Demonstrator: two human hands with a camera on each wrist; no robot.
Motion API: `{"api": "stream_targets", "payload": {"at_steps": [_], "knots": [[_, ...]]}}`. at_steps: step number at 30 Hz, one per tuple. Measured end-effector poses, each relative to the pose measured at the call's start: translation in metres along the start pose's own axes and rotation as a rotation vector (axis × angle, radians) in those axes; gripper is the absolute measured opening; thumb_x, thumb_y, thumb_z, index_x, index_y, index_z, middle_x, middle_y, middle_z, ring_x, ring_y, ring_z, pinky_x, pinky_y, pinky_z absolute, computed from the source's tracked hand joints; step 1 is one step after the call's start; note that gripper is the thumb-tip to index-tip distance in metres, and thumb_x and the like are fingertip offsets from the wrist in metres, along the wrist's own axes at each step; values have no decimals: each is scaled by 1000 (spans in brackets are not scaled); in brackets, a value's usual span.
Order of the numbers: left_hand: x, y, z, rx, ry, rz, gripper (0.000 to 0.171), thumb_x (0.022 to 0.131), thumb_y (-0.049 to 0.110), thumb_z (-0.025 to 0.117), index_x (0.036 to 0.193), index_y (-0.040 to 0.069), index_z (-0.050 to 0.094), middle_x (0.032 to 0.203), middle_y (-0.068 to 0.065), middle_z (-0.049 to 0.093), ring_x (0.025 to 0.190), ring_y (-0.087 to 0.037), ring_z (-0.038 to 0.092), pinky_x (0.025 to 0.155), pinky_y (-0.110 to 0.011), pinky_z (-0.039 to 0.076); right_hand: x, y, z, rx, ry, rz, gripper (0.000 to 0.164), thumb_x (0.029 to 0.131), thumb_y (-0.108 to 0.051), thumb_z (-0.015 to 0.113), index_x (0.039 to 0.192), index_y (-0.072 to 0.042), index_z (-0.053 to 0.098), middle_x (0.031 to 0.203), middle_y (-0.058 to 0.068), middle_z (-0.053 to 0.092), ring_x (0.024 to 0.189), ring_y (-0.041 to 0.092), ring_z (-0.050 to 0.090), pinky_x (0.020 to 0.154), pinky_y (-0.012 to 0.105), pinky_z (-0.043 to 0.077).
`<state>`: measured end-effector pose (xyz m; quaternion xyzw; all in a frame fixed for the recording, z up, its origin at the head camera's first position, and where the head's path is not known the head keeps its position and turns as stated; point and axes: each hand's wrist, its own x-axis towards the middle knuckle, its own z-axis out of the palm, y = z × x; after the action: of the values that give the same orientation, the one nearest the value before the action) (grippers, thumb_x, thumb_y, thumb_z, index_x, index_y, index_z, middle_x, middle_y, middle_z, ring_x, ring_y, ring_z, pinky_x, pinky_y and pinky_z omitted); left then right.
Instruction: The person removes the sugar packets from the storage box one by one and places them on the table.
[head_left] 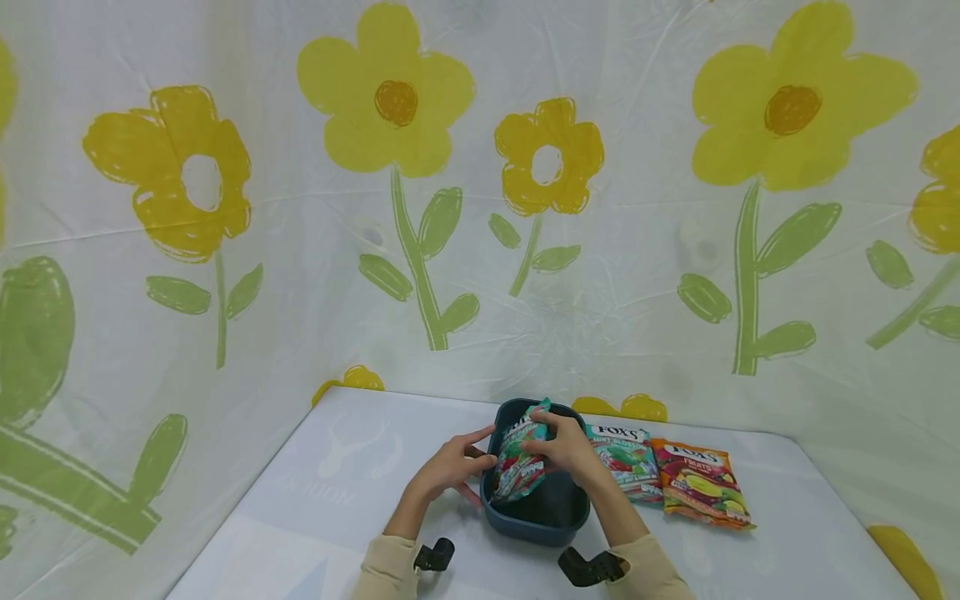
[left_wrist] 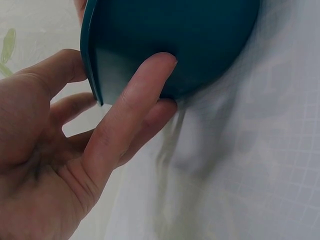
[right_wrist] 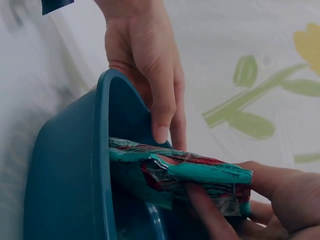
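A dark teal plastic bin stands on the table, its outer wall large in the right wrist view. My left hand holds the bin at its left side; the left wrist view has fingers at the rim and along the outer wall. A green Fox's candy bag is tilted inside the bin, partly above its opening. My right hand reaches over the right rim and pinches that bag by its upper end. The bag's lower end lies within the bin.
To the bin's right lie another green Fox's candy bag and an orange Fox's fruits bag, side by side. The white table ends at a hanging flower-print sheet behind.
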<state>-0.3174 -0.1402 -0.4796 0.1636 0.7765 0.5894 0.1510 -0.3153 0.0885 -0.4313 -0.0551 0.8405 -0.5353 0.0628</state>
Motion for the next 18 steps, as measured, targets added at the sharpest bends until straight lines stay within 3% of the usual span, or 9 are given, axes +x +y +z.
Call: {"api": "stream_targets", "payload": {"at_steps": [4, 11, 18], "knots": [[0, 0, 0, 2, -2, -4, 63, 95, 24, 64, 152, 18, 37, 118, -18, 62, 93, -23, 62, 56, -47, 62, -1, 1, -1, 29, 1, 4, 57, 86, -15, 75, 139, -6, 55, 127, 24, 60, 74, 19, 68, 63, 42, 64], [1, 0, 0, 3, 0, -15, 64, 95, 27, 65, 152, 20, 38, 118, -18, 62, 91, -21, 61, 56, -45, 62, -2, 1, -6, 72, -4, 9, 56, 87, -15, 75, 138, -6, 55, 124, 23, 62, 77, 21, 70, 66, 43, 64], [2, 0, 1, -3, -2, -21, 64, 95, 26, 64, 153, 20, 37, 117, -18, 62, 90, -21, 61, 56, -44, 62, -4, -2, -12, 108, -38, -2, 56, 88, -15, 73, 140, -7, 54, 138, 27, 53, 86, 22, 69, 70, 46, 64]]}}
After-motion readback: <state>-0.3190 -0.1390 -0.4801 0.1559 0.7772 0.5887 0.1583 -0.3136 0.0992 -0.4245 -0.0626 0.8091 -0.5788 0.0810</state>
